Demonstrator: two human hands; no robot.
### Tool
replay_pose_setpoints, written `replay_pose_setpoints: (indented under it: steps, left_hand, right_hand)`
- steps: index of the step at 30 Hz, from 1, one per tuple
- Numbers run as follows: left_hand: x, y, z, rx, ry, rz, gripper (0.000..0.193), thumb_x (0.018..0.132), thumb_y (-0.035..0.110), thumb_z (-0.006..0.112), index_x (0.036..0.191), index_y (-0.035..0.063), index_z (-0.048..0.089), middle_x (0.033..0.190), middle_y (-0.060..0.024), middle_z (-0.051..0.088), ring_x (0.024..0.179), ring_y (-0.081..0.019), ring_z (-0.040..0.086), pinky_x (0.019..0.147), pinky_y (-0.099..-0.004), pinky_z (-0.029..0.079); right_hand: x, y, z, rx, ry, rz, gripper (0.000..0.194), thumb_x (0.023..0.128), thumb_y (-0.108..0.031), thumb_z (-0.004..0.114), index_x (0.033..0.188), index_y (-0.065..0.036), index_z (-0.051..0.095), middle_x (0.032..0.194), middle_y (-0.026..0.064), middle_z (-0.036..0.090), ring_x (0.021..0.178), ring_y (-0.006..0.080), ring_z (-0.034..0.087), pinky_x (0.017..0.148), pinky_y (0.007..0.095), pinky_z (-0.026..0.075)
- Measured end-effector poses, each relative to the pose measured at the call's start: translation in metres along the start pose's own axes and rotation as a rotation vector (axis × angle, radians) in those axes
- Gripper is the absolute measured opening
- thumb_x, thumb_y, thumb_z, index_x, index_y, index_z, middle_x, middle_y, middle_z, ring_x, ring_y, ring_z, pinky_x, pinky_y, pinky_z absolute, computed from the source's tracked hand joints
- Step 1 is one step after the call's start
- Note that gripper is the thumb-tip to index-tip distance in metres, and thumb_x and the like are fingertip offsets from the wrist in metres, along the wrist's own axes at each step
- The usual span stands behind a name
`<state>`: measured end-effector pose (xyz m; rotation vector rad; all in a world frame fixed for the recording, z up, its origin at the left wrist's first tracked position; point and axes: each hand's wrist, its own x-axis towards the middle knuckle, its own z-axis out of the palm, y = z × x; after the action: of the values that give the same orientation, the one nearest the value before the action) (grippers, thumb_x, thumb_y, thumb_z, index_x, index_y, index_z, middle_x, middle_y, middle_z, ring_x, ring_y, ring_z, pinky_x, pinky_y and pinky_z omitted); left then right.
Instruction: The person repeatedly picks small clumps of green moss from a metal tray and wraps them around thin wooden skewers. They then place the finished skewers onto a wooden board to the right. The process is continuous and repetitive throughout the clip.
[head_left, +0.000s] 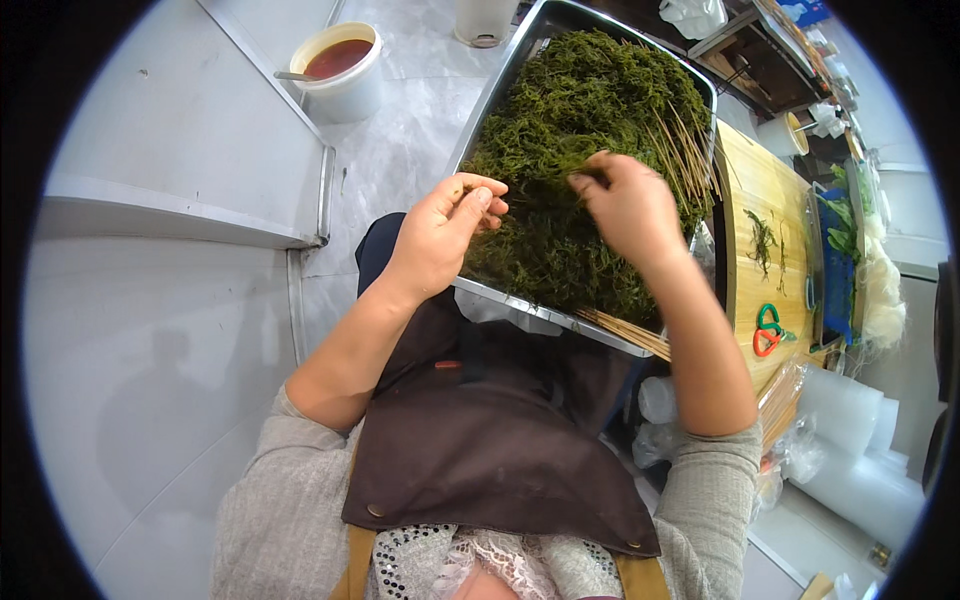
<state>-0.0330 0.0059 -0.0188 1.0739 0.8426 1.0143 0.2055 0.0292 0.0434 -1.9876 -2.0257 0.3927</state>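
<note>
A deep metal tray (491, 289) filled with stringy dark-green seaweed or similar greens (592, 97) lies before me. My left hand (457, 217) is over the tray's left side, fingers curled and thumb near the forefinger; whether anything thin is between them cannot be told. My right hand (630, 202), slightly blurred, is over the middle of the greens with thumb and fingers pinching some strands. Thin wooden skewers (682, 157) lie on the greens at the tray's right, and more skewers (626, 332) rest across its near right corner.
At upper left a white bucket (345, 101) holds reddish liquid and a spoon. On the right, a wooden board (757, 195) bears green scraps and scissors with green and red handles (766, 330). Plastic rolls (847, 409) and bagged skewers (780, 397) are at lower right. A pale wall panel (172, 135) borders the left.
</note>
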Motion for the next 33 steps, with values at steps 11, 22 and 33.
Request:
replay_pose_setpoints:
  steps: [11,22,33]
  left_hand:
    - [-0.002,0.003,-0.005,-0.002,-0.026,0.034,0.024,0.109,0.017,0.053,0.122,0.0006,0.064,0.104,-0.0054,0.068,0.095,-0.0112,0.063,0.088,-0.0274,0.052]
    - [0.031,0.076,0.031,0.540,-0.073,0.713,0.047,0.104,0.019,0.062,0.147,0.0041,0.050,0.136,-0.0123,0.063,0.127,-0.0208,0.059,0.110,-0.0348,0.043]
    - [0.064,0.052,0.052,0.503,-0.255,0.264,0.033,0.106,0.030,0.056,0.110,-0.0028,0.062,0.088,-0.0153,0.070,0.074,-0.0284,0.067,0.070,-0.0391,0.053]
  right_hand:
    - [-0.007,-0.020,-0.167,1.106,0.285,-0.057,0.024,0.094,-0.011,0.075,0.114,0.002,0.070,0.095,0.0041,0.070,0.079,0.0106,0.062,0.071,0.0231,0.049]
    - [-0.027,-0.035,-0.110,0.933,-0.092,0.093,0.020,0.091,-0.025,0.081,0.096,-0.009,0.070,0.080,-0.0019,0.070,0.069,0.0041,0.060,0.063,0.0181,0.043]
    - [-0.037,0.002,-0.050,0.561,0.033,0.123,0.028,0.094,-0.021,0.077,0.113,-0.001,0.070,0.089,-0.0005,0.067,0.085,0.0081,0.062,0.079,0.0243,0.053]
